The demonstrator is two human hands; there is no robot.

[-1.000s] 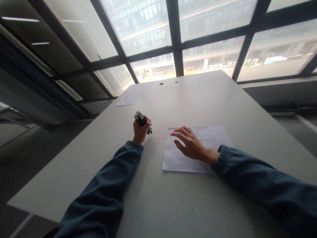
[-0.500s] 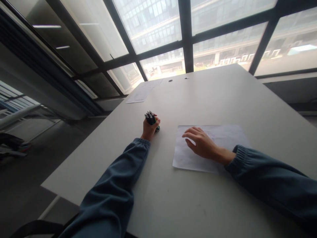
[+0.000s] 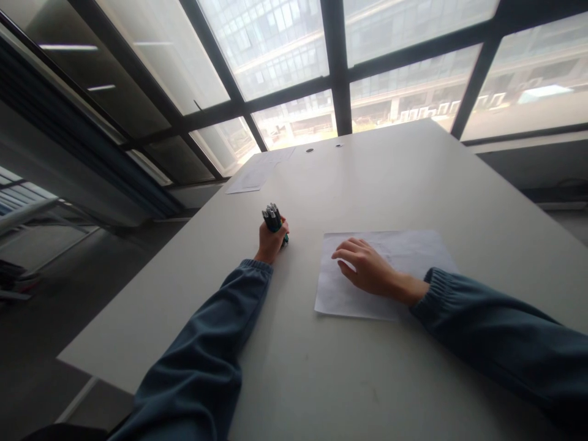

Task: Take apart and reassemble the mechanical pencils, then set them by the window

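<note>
A bundle of dark pens (image 3: 272,217) stands nearly upright in my left hand (image 3: 269,242), whose fingers wrap round it left of the paper. Clips or tips show at the bundle's upper end; its lower end is close to the table top. Over a white sheet of paper (image 3: 340,301) lies my right hand (image 3: 367,267), palm down, with its fingers bent a little and the thumb apart. Nothing shows in that hand. Whether its fingertips touch the paper I cannot tell. Part of the sheet is hidden under the hand and sleeve.
The white table (image 3: 381,184) reaches to the window frames (image 3: 340,79). More printed papers (image 3: 252,176) lie at its far left edge, near a round dark cable hole (image 3: 309,150). A dark curtain (image 3: 92,141) hangs to the left.
The whole view has shifted slightly, so the table and paper sit further left. My left hand still grips the pens, tilted a little differently. My right hand stays over the paper.
</note>
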